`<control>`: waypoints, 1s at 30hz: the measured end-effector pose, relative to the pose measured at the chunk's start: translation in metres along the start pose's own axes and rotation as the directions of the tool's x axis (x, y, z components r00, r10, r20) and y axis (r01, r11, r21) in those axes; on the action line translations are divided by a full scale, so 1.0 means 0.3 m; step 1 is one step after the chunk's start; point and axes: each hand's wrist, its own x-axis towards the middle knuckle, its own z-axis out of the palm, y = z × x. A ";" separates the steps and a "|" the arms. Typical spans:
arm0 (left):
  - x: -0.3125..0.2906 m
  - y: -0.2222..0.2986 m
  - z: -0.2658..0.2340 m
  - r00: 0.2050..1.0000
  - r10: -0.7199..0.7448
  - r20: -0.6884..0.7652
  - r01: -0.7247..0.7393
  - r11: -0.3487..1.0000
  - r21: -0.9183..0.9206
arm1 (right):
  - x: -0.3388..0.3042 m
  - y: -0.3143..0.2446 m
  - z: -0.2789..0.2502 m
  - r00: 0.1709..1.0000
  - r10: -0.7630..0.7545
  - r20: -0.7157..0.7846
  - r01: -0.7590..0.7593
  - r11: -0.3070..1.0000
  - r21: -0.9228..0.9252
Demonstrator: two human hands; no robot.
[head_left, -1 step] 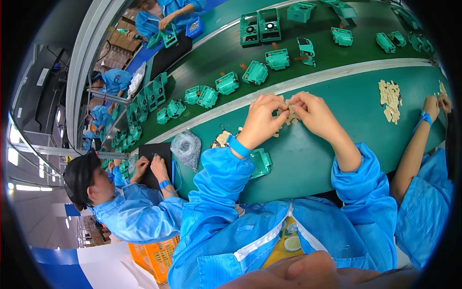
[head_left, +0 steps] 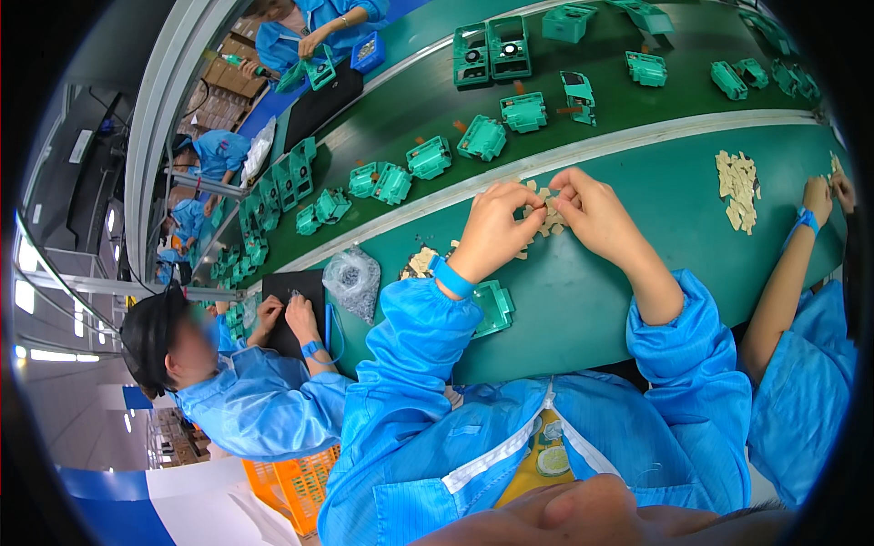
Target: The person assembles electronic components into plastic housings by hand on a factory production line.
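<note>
My left hand (head_left: 496, 227) and my right hand (head_left: 594, 217) are close together over the green worktop (head_left: 583, 309). Thumb and fingertips are pinched on each hand. Whatever sits between them is too small to make out. Just beneath and behind the fingers lies a scatter of small cream-coloured flat pieces (head_left: 553, 224), partly covered by my hands. Under my left wrist more cream pieces (head_left: 421, 262) lie among dark bits. A green plastic housing part (head_left: 494, 309) rests on the worktop beside my left forearm, which hides part of it.
Beyond a pale rail (head_left: 628, 144), a dark green conveyor carries several green housings (head_left: 482, 136). Left of me are a clear bag of small parts (head_left: 352, 282) and a co-worker's hands (head_left: 300, 318) over a black mat. Cream pieces (head_left: 737, 191) and another person's arm (head_left: 792, 227) are on the right.
My right hand's fingertips have shifted very slightly; both hands otherwise keep their place and pinch.
</note>
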 end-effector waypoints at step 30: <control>-0.012 0.041 -0.025 0.987 -0.141 0.072 0.142 0.990 -0.012 | 0.031 0.107 0.001 0.977 -0.178 -0.114 0.140 0.949 -0.283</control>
